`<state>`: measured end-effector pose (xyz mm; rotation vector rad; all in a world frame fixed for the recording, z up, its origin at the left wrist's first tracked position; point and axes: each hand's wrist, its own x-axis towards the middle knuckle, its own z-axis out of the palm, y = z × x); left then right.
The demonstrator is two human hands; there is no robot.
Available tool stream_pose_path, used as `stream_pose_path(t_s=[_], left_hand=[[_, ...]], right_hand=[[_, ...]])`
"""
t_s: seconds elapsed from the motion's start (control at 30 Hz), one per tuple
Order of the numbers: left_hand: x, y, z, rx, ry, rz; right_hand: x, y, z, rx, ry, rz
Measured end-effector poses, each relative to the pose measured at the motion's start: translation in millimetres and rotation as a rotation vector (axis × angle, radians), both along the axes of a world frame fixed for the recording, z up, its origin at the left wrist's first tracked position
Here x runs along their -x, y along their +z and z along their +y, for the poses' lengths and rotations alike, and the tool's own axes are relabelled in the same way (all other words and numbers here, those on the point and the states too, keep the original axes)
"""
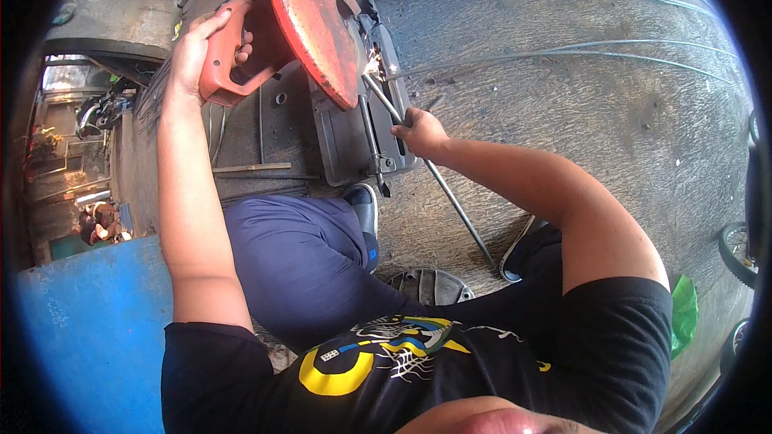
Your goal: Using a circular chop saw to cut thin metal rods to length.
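Note:
My left hand [191, 55] is wrapped round the orange D-shaped handle [220, 68] of a chop saw. The saw's round orange guard [310, 20] is worn, and it hides most of the blade. Bright sparks [373, 62] show beside the guard, above the dark saw base [342, 141]. My right hand [422, 133] is closed round a long metal rod [458, 205]. One end of this rod lies by the sparks; the other slants down toward my shoe. Next to it, a clamp screw [369, 124] runs along the base.
Long thin metal rods [563, 52] stretch across the worn floor [627, 128] to the right. Shorter bars [253, 167] and a small ring [281, 99] lie left of the saw. A blue panel [96, 313] stands at lower left. Wheels [736, 253] edge the right side, near a green bag [683, 313].

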<state>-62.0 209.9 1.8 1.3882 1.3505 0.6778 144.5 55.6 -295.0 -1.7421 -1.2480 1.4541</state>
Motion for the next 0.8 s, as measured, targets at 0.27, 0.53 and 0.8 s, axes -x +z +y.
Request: stream_pose_path(t_s=[0.27,0.53,0.8], left_hand=[[0.2,-1.1,2.2,-0.049,0.004,0.093],[-2.9,-2.1,0.0,-0.078,0.046,0.123],[-1.7,-2.5,1.0,-0.056,0.05,0.113]], right_hand=[[0.1,3.6,1.6,0.092,-0.005,0.12],[-2.7,2.7,-1.6,0.149,-0.006,0.345],[-3.4,-2.2,-2.6,0.157,0.031,0.481]])
